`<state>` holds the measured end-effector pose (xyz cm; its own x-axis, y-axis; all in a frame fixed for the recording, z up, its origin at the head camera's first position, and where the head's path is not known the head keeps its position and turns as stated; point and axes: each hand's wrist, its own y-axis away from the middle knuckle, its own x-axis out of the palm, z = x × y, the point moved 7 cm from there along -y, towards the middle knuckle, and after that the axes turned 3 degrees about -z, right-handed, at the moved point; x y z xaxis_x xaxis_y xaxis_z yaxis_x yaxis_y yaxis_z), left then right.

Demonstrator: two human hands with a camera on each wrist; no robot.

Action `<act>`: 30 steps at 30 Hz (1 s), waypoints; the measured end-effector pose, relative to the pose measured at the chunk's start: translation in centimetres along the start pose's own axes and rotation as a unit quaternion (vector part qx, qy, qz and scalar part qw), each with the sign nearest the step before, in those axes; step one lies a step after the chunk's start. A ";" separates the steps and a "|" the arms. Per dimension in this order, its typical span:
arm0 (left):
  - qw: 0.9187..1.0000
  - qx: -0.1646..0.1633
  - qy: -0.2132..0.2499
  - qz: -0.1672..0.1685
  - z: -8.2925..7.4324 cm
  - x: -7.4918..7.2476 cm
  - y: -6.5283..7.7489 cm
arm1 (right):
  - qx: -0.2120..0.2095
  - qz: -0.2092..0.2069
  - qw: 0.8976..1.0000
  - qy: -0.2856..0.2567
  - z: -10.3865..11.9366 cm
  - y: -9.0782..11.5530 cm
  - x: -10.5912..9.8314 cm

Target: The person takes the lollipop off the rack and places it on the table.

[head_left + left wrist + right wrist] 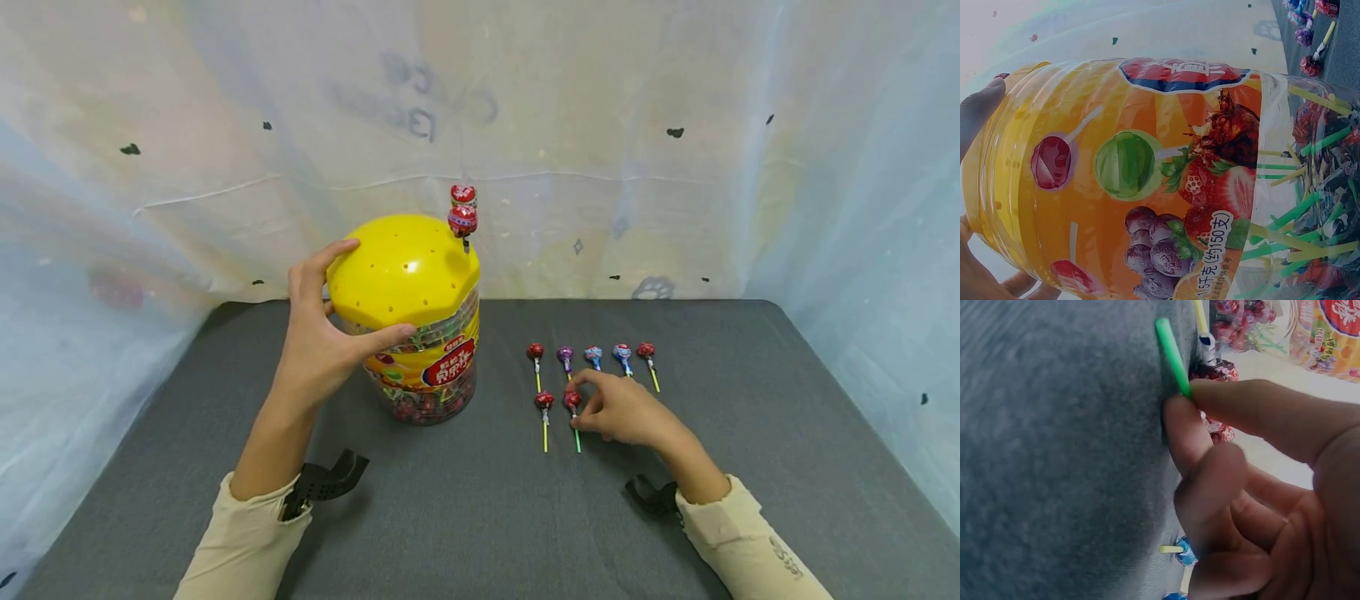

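green-stemmed, likely light, aptly pinched by lollipop stick (1174,356) in right hand (622,410), four o'clock, with left hand (318,346) spread round jar (438,333), nine.

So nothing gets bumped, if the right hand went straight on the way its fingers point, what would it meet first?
The right hand, past the green-stick lollipop it pinches, would probably first meet the yellow-stick red lollipop lying just left of that one, though height is hard to judge.
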<state>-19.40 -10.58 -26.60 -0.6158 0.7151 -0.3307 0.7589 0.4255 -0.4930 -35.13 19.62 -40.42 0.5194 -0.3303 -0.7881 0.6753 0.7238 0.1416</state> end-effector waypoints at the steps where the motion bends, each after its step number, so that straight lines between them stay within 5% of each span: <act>1: 1.000 0.000 -0.001 0.000 0.0 0.0 0.0 | 0.002 -0.002 1.000 0.002 0.0 0.0 0.0; 30: 1.000 0.006 -0.005 -0.001 0.1 0.0 0.0 | -0.019 -0.016 0.999 0.037 0.0 -0.1 -0.6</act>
<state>-19.42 -10.61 -26.65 -0.6199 0.7084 -0.3375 0.7547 0.4207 -0.5034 -35.48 19.75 -39.98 0.4569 -0.3088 -0.8342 0.6698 0.7366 0.0942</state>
